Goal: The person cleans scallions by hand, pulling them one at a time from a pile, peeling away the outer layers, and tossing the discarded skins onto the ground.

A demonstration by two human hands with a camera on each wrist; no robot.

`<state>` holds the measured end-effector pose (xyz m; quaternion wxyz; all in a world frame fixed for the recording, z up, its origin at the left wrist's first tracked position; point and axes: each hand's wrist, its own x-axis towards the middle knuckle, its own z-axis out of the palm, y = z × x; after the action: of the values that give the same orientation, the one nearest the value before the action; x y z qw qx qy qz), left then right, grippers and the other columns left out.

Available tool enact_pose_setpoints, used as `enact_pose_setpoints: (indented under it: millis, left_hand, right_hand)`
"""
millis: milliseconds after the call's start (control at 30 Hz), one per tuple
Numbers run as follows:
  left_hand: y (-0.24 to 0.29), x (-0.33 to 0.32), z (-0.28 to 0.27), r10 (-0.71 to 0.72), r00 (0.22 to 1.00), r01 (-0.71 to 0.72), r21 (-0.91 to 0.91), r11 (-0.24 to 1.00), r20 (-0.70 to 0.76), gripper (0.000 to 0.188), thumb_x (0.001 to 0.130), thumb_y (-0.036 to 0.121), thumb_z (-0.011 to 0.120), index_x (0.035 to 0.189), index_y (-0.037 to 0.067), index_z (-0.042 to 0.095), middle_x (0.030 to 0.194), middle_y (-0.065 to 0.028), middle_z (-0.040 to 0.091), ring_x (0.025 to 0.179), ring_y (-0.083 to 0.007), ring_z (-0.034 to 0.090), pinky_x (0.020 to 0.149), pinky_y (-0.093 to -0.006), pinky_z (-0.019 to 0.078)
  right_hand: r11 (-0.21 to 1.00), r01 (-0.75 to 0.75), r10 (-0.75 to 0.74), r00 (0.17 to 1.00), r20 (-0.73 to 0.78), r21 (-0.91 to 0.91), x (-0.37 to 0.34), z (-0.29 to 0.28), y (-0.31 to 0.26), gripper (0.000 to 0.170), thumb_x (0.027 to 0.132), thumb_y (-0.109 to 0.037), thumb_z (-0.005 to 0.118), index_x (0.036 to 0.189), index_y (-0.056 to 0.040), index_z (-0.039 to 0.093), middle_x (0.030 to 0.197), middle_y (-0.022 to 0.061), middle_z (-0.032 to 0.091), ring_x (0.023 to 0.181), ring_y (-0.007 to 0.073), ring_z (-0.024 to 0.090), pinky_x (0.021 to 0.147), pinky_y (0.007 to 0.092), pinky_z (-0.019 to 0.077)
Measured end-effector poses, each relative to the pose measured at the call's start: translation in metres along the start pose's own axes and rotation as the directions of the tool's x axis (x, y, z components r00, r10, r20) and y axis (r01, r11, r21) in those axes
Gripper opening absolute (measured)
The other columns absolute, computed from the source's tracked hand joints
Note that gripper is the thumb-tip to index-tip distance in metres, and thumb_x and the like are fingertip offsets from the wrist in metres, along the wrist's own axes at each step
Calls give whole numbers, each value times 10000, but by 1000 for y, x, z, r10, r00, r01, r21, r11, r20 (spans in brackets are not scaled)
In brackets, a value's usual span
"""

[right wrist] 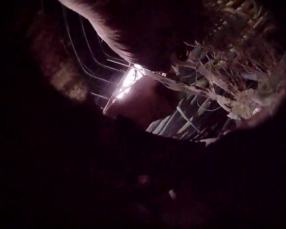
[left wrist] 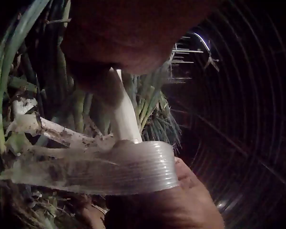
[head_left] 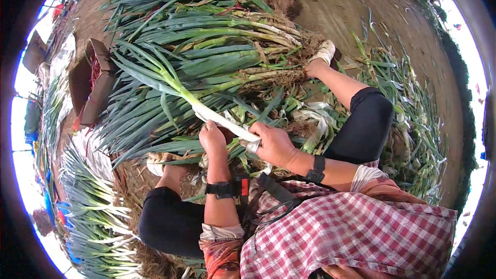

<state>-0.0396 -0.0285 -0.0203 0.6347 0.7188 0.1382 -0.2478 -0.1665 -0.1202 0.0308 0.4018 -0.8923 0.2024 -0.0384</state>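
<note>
A large green onion (head_left: 206, 108) slants across the front of the body in the head view, leaves to the upper left and its white shaft (left wrist: 126, 119) toward the hands. The left hand (head_left: 213, 139) grips this shaft from below. At the white root end, the right hand (head_left: 276, 145) holds on with curled fingers and thumb. A translucent strip of peeled skin (left wrist: 109, 169) loops over the right hand (left wrist: 190, 202) in the left wrist view and trails to the left. The right wrist view is mostly dark, with its hand's grip hidden.
Piled unpeeled green onions (head_left: 206, 36) lie ahead, roots to the right. Cleaned ones (head_left: 98, 212) are laid out at lower left. Discarded leaves and skins (head_left: 408, 124) heap on the right. A cardboard box (head_left: 93, 82) stands at left. The person's feet (head_left: 323, 57) flank the work.
</note>
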Motion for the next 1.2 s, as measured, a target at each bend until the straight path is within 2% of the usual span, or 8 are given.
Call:
enact_pose_setpoints:
  millis: [267, 333, 467, 600, 667, 733, 1000, 1200]
  left_hand:
    - [-20, -6, -4, -364, 921, 388, -265, 883, 135, 196, 795, 186, 445, 685, 38, 509, 530, -51, 490, 371, -156, 433, 329, -266, 311]
    - [-24, -14, -8, -534, 772, 522, 136, 842, 344, 197, 799, 201, 439, 692, 57, 519, 527, -31, 470, 372, -147, 392, 350, -269, 316]
    - [-34, -57, -2, -567, 547, 71, 641, 764, 616, 191, 763, 192, 522, 856, 36, 583, 740, -64, 619, 613, -204, 554, 554, -324, 437]
    - [-86, -2, -9, -114, 877, -377, 817, 437, 466, 247, 809, 243, 492, 960, 59, 557, 841, -76, 599, 701, -189, 559, 641, -320, 446]
    - [-57, 17, -21, -2, 989, -51, 350, 935, 148, 285, 817, 298, 502, 979, 64, 519, 879, -96, 565, 798, -192, 542, 724, -307, 423]
    - [-11, 13, -8, -164, 981, 192, -432, 881, 102, 307, 833, 328, 490, 925, 35, 500, 867, -105, 554, 821, -235, 558, 662, -359, 433]
    - [6, 37, -6, -140, 934, 349, -757, 552, 328, 208, 876, 244, 389, 876, 42, 439, 669, -18, 426, 518, -127, 402, 462, -262, 380]
    - [22, 47, -31, -30, 936, 305, -770, 560, 350, 258, 884, 288, 372, 916, 48, 459, 695, -13, 436, 543, -112, 410, 459, -230, 376]
  right_hand:
    - [999, 22, -18, 997, -75, 46, -8, 4, 0, 265, 676, -158, 640, 865, -57, 483, 717, 132, 564, 682, 318, 566, 568, 376, 442]
    - [999, 44, -46, 993, -106, -20, -2, 3, 8, 263, 672, -155, 635, 866, -62, 483, 711, 128, 565, 679, 317, 565, 564, 376, 440]
    - [991, 64, -79, 990, -121, -121, 5, -5, 16, 252, 666, -147, 614, 869, -75, 484, 733, 120, 569, 669, 312, 562, 555, 379, 437]
    - [982, 98, -118, 987, -114, -163, 17, -14, 21, 229, 678, -144, 597, 872, -81, 493, 803, 110, 556, 685, 304, 558, 569, 385, 444]
    - [978, 132, -152, 982, -116, -158, 15, -17, 16, 236, 669, -124, 590, 881, -79, 496, 813, 106, 553, 702, 302, 556, 580, 379, 447]
    - [973, 184, -197, 977, -85, -140, 13, -15, 13, 279, 631, -72, 563, 903, -73, 503, 880, 90, 539, 765, 291, 551, 618, 369, 454]
    - [861, 508, -507, 861, -46, 28, -24, -37, 22, 259, 617, -9, 521, 873, -6, 482, 924, 127, 497, 870, 314, 505, 719, 374, 427]
    - [917, 38, 162, 875, 456, -398, -51, -91, 78, 488, 639, -17, 552, 1110, -36, 427, 1048, 162, 443, 942, 342, 493, 770, 388, 423]
